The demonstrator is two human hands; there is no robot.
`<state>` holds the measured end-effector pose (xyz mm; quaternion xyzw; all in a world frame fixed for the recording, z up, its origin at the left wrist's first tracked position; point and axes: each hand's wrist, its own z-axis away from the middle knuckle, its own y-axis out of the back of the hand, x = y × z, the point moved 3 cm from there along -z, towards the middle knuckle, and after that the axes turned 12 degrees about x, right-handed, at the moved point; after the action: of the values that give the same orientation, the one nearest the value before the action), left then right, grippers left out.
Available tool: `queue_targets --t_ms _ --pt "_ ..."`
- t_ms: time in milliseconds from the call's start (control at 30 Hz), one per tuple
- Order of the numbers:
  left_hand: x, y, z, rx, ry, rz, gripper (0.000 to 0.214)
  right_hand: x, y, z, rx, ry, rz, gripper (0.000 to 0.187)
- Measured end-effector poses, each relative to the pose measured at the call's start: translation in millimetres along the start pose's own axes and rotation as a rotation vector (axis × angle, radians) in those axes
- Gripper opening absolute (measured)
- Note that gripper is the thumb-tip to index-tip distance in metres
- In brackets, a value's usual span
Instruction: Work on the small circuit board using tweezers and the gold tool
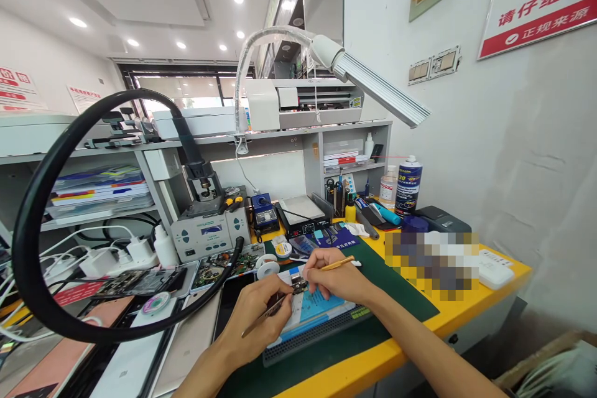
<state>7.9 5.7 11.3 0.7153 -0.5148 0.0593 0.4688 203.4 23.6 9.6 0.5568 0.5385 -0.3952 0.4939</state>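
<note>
My left hand (pixel 254 314) is closed around slim metal tweezers (pixel 262 317), their back end pointing down toward my wrist. My right hand (pixel 338 277) pinches a thin gold-coloured pen-like tool (pixel 339 263); its working tip is hidden behind my fingers. Between both hands lies a small circuit board (pixel 299 286), close to the left fingertips. Whether they touch it, I cannot tell. Beneath it is a blue and white printed sheet or pad (pixel 319 305), on top of a dark perforated tray (pixel 298 343) on the green mat (pixel 401 292).
A white spool (pixel 267 266) and a board-filled tray (pixel 224 267) stand left of the mat. Several phones, including a white one (pixel 133 354), cover the left side. A black hose (pixel 28 224) loops over them from the hot-air station (pixel 212 233). A spray can (pixel 408 186) stands at right.
</note>
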Motion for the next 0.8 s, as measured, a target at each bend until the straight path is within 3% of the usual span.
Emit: queue_targets --t_ms 800 --pt "-0.1 -0.1 0.6 -0.013 0.003 0.002 0.019 -3.0 2.2 2.1 0.007 0.009 0.035 0.006"
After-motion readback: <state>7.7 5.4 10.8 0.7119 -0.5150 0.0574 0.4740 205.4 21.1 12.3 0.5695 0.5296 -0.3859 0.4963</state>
